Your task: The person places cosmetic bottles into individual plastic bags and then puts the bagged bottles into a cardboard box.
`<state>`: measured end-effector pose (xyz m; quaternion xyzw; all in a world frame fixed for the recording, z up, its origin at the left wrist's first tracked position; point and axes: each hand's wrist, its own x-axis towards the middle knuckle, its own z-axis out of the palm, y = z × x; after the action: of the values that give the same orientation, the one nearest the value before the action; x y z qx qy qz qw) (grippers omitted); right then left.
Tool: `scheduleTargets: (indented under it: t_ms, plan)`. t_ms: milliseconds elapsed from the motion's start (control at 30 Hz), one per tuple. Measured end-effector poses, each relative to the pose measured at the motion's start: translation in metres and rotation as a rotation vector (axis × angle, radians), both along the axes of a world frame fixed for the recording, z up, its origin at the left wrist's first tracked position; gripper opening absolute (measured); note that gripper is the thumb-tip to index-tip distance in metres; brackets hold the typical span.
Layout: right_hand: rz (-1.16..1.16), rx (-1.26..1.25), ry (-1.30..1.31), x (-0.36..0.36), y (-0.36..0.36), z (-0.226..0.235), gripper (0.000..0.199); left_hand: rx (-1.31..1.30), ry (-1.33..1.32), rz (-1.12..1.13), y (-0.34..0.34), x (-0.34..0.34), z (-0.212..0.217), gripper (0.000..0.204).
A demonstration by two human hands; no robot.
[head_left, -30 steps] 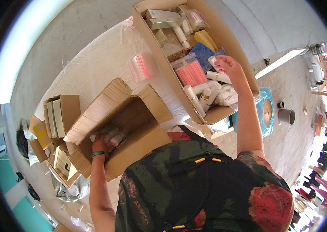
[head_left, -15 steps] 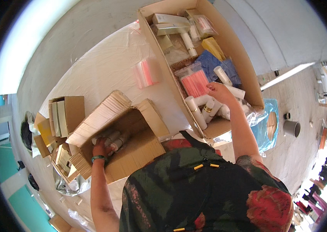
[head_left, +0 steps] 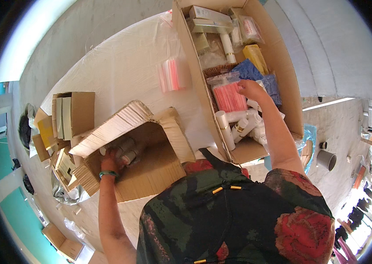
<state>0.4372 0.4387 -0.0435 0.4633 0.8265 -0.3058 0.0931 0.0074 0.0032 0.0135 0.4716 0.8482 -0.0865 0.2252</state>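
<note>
My left hand [head_left: 110,163], with a green band at the wrist, reaches into an opened cardboard box [head_left: 151,182]. Its fingers curl round a white bottle [head_left: 103,151] whose end pokes out beside them; shade hides part of the grip. Another white bottle [head_left: 128,157] lies against that hand. Over a long carton [head_left: 292,119], my right hand [head_left: 252,89] hovers with loosely bent fingers, nothing visible in them. Its fingertips are beside a clear bag of pink sticks [head_left: 230,97]; whether they touch it I cannot tell. White bottles with gold rings [head_left: 225,130] lie just nearer.
Blue packets [head_left: 248,70], a yellow packet [head_left: 255,58] and small boxes [head_left: 212,26] fill the carton's far part. Another bag of pink sticks [head_left: 171,75] lies on the plastic-covered table [head_left: 120,66]. Smaller cardboard boxes [head_left: 82,114] stand at the left.
My right hand has moved farther into the carton, alongside the pink sticks and over a white bottle. My left hand stays in the cardboard box. The whole view has shifted slightly.
</note>
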Motion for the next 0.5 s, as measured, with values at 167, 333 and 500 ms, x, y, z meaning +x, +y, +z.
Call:
scheduleTargets:
  t_ms: [167,333,500]
  plan:
    - [0.151,-0.196,-0.139,0.033,-0.016,-0.003,0.034,0.045,-0.043,-0.083,-0.005,-0.013,-0.008,0.061]
    - [0.184,-0.250,-0.218,0.035,-0.052,0.025,0.033,0.046,-0.083,-0.076,0.000,-0.013,-0.012,0.064]
    - [0.202,-0.102,-0.207,0.050,-0.058,-0.021,0.037,-0.024,-0.041,-0.038,0.002,-0.017,-0.008,0.065]
